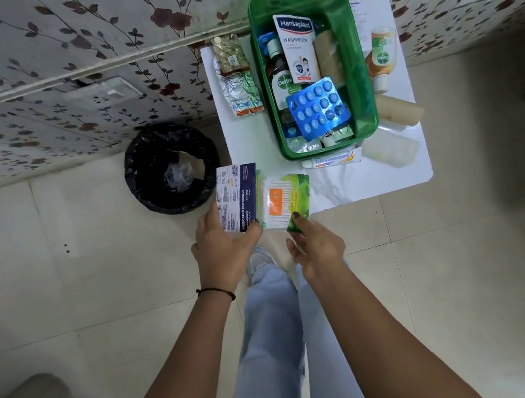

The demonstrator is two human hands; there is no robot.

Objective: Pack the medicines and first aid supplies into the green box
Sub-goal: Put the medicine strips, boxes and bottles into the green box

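Note:
The green box [350,45] stands on a small white table [372,177]. Inside lie a Hansaplast pack [297,47], a Dettol bottle [278,74], a blue blister strip [318,107] and a tan bandage roll [327,56]. My left hand [224,250] grips a white and navy medicated dressings box [238,197] at the table's near left corner. My right hand [314,245] pinches the corner of a cotton swab packet [284,200] with green edging, beside that box.
Foil medicine strips [235,78] lie left of the box. An orange Dettol bottle [380,57], a tan roll [400,108], a clear case [391,147] and an ointment tube [331,160] lie right and in front. A black-lined bin [172,167] stands on the floor.

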